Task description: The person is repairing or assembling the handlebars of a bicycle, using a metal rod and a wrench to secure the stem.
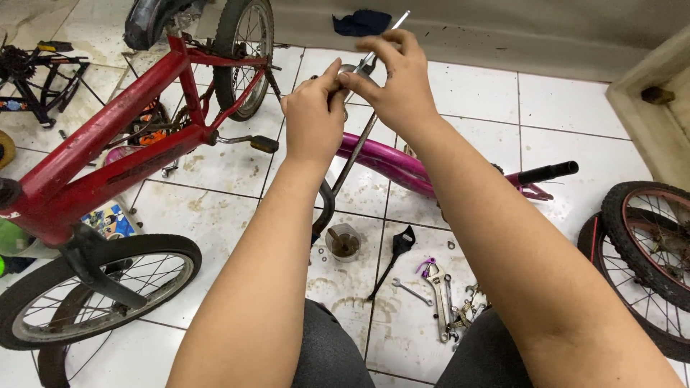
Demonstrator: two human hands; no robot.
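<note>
Both my hands are raised in front of me on a thin metal rod (394, 24) that slants up to the right. My left hand (313, 118) pinches a small round metal part (350, 70) on the rod with thumb and forefinger. My right hand (399, 79) grips the rod just above, fingers curled around it. Below the hands the rod (357, 154) continues down toward a pink bicycle frame (388, 162) lying on the tiled floor.
A red bicycle (108, 154) stands at left with its front wheel (93, 287) near my knee. Loose wheels (647, 244) lie at right. Wrenches (440, 291), a black tool (395, 251) and a small cup (343, 243) sit on the tiles ahead.
</note>
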